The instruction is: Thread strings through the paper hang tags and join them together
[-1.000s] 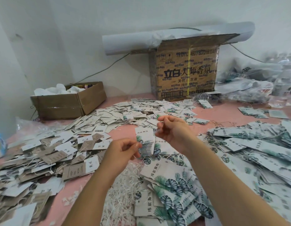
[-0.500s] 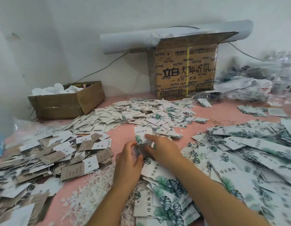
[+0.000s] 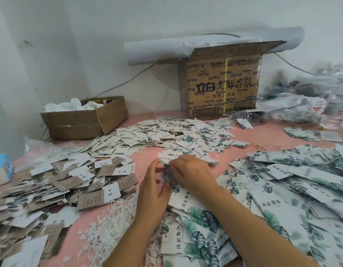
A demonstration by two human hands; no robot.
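Observation:
Both hands work low over the pink table (image 3: pixel 145 151), close together on a small set of hang tags (image 3: pixel 166 160). My right hand (image 3: pixel 191 173) curls its fingers over the tags from the right. From the left, my left hand (image 3: pixel 153 189) pinches their edge with forefinger and thumb. No string shows between the fingers. A heap of loose white strings (image 3: pixel 113 224) lies just left of my left wrist. Leaf-printed tags (image 3: pixel 203 226) are piled under my right forearm.
More tag piles surround the hands: brown and white ones (image 3: pixel 51 180) at left, small white ones (image 3: pixel 176 135) behind, leaf tags (image 3: pixel 286 178) at right. A low open box (image 3: pixel 86 122), a tall carton (image 3: pixel 222 87) and plastic bags (image 3: pixel 301 97) line the wall.
Both hands came down from chest height to the table with the tags between them. The left hand's fingers have since stretched up along the tags' left edge.

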